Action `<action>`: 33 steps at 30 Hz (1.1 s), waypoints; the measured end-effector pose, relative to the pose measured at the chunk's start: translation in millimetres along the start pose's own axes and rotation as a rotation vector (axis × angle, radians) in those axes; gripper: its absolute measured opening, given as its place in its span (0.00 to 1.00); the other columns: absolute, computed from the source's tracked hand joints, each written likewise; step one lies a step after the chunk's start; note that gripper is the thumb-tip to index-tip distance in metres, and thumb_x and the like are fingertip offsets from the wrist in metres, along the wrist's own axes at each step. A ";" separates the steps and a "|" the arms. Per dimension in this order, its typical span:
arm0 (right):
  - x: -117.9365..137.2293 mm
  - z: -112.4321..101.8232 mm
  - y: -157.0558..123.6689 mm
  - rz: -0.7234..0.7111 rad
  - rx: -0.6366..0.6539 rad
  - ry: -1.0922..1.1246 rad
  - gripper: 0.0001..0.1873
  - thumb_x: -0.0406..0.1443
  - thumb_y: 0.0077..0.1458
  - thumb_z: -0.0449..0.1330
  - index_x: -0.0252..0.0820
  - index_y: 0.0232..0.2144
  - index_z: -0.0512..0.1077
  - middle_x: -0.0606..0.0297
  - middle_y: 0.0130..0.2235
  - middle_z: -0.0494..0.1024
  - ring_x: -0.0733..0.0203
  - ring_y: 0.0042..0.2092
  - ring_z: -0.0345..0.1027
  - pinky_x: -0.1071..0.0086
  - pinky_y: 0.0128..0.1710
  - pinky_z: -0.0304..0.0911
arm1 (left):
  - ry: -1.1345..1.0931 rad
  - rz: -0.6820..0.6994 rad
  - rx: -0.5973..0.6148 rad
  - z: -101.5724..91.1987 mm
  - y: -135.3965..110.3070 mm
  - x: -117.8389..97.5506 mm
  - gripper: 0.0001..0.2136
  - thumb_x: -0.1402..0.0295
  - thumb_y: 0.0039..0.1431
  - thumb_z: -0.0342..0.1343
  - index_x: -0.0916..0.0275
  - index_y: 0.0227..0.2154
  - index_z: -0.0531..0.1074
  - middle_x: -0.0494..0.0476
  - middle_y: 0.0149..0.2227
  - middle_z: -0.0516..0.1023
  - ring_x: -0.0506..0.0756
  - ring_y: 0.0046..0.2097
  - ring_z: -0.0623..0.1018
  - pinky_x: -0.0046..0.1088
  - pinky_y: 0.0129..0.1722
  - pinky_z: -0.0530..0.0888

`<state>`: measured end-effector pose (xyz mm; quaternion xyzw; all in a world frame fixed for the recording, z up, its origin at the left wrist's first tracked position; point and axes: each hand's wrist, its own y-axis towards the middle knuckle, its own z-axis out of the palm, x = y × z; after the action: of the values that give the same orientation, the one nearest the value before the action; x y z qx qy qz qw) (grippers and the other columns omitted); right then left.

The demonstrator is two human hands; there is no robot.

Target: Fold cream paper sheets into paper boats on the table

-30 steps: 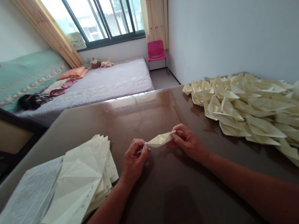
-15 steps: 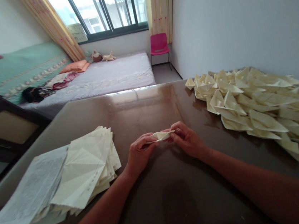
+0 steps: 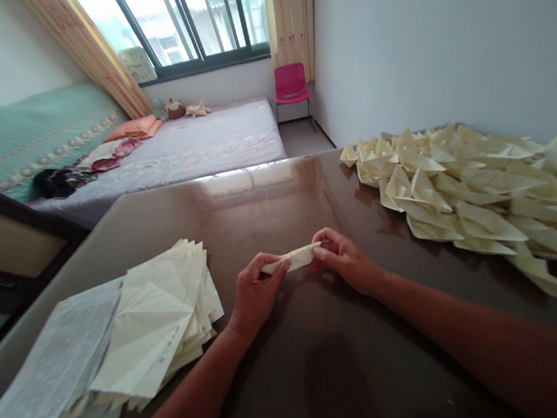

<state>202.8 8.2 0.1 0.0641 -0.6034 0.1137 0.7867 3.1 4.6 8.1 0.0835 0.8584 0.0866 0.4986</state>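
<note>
Between my two hands, a narrow folded piece of cream paper (image 3: 298,258) is held lengthwise just over the brown table (image 3: 269,217). My left hand (image 3: 260,285) pinches its left end, thumb in front and fingers behind. At the other end, the thumb and fingers of my right hand (image 3: 342,259) are closed on the paper. A stack of creased cream sheets (image 3: 155,317) lies to the left of my left hand, beside printed white sheets (image 3: 69,360). Folded paper boats (image 3: 482,192) are heaped to the right.
Behind the table stands a bed (image 3: 220,135) with pillows, clothes and soft toys. A pink chair (image 3: 291,85) is by the window wall. At the left is a dark cabinet (image 3: 15,239); a pale wall (image 3: 440,36) runs along the right.
The folded paper has been turned and now shows a longer, flatter side. My left thumb has shifted onto its front face. The whole view has swung slightly.
</note>
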 end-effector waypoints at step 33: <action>-1.7 -9.9 2.4 -0.097 0.066 -0.317 0.09 0.39 0.49 0.64 0.38 0.30 0.75 0.68 0.26 0.76 0.65 0.28 0.67 0.73 0.30 0.60 | -0.019 0.030 0.169 2.5 -1.1 2.1 0.18 0.64 0.55 0.60 0.58 0.49 0.68 0.50 0.36 0.80 0.50 0.33 0.78 0.25 0.37 0.75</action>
<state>211.0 12.7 -4.2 0.1362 -0.7121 0.0840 0.6836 4.2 4.2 4.9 0.1390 0.8565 0.0204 0.4967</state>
